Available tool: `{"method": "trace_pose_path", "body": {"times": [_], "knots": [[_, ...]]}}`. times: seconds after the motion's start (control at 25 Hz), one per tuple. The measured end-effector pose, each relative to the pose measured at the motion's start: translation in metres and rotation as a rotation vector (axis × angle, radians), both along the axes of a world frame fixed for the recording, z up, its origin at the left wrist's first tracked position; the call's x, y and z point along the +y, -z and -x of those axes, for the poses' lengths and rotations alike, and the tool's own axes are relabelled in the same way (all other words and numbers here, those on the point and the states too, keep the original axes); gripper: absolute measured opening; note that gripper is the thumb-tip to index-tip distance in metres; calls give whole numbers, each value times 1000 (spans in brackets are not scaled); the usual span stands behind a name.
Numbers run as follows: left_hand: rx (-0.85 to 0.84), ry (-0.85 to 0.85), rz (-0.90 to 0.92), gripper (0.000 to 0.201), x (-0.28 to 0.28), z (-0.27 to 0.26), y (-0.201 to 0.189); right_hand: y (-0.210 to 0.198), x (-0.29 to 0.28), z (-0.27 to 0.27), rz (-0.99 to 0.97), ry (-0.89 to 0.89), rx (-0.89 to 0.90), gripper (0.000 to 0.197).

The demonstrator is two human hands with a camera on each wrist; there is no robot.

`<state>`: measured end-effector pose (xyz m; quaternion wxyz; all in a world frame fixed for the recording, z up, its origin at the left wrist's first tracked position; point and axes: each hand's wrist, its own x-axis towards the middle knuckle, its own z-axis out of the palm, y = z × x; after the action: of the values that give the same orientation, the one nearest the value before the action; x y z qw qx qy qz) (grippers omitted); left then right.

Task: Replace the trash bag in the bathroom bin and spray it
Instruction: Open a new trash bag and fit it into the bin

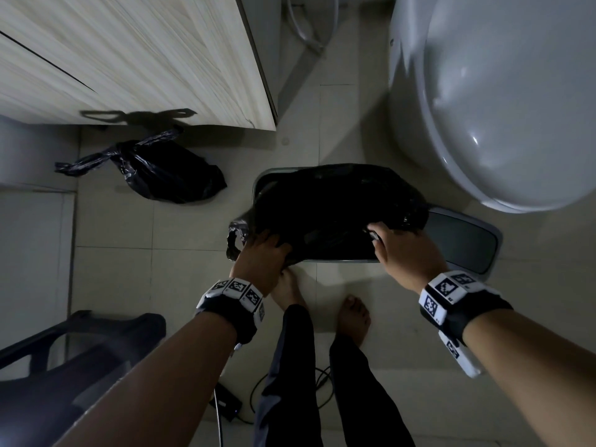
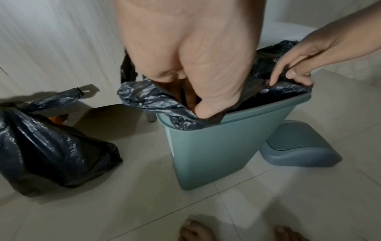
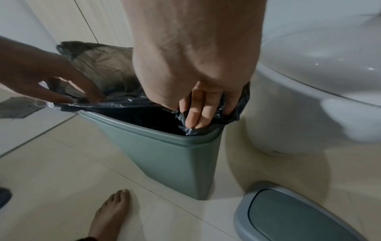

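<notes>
A teal bin [image 2: 216, 146] [image 3: 164, 156] [image 1: 258, 185] stands on the tiled floor with a fresh black trash bag [image 1: 329, 208] [image 2: 148, 101] [image 3: 115, 104] spread over its mouth. My left hand [image 1: 264, 250] [image 2: 198, 97] grips the bag's edge at the bin's left rim, thumb over the plastic. My right hand [image 1: 387, 240] [image 3: 198, 114] pinches the bag's edge at the right rim. The bag's inside is dark and its bottom is hidden.
A tied, full black bag [image 1: 154, 169] [image 2: 47, 150] lies on the floor to the left, by the wooden cabinet [image 1: 129, 59]. The bin's lid [image 1: 464, 240] [image 2: 299, 146] [image 3: 292, 215] lies to the right, below the toilet [image 1: 503, 98] [image 3: 319, 81]. My bare feet [image 1: 354, 317] stand close behind the bin.
</notes>
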<state>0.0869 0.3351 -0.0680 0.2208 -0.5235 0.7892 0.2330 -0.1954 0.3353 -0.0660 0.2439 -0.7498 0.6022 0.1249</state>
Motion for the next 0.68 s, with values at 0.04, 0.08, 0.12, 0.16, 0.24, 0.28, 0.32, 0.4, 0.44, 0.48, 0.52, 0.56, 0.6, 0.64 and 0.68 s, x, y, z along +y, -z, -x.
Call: {"method": "trace_pose_path", "body": {"times": [0.04, 0.08, 0.12, 0.16, 0.24, 0.28, 0.32, 0.4, 0.44, 0.48, 0.52, 0.56, 0.6, 0.64, 0.68], "knots": [[45, -19, 8, 42, 2, -3, -1, 1, -2, 4, -23, 63, -12, 32], [75, -46, 27, 49, 6, -5, -2, 1, -3, 7, -48, 117, -46, 35], [90, -55, 54, 54, 9, -6, -3, -1, -4, 9, -47, 141, -84, 43], [100, -61, 91, 50, 11, -9, -5, 1, -6, 11, -48, 118, -75, 52], [151, -27, 146, 30, 12, -13, -7, 3, -10, 14, -52, 7, 50, 46], [178, -4, 160, 24, 11, -15, -7, 2, -11, 15, -36, -39, 126, 32], [185, 10, 155, 22, 10, -18, -7, 0, -11, 16, -20, -57, 171, 20], [164, 22, 153, 27, 10, -25, -7, -7, -5, 21, -36, -28, 145, 15], [128, 15, 150, 29, 12, -28, -7, -9, 2, 24, -51, 0, 114, 17], [77, 3, 141, 27, 13, -29, -9, -11, 6, 26, -76, 15, 101, 23], [45, -9, 143, 20, 13, -30, -11, -10, 9, 29, -88, 8, 114, 29], [26, -25, 137, 13, 14, -30, -10, -10, 12, 30, -91, -24, 149, 29], [7, -41, 124, 10, 14, -30, -10, -9, 13, 29, -60, -49, 174, 24], [-12, -58, 96, 10, 14, -29, -10, -10, 14, 28, -29, -62, 185, 16], [-27, -70, 75, 11, 15, -30, -9, -8, 16, 27, 7, -76, 182, 13]]}}
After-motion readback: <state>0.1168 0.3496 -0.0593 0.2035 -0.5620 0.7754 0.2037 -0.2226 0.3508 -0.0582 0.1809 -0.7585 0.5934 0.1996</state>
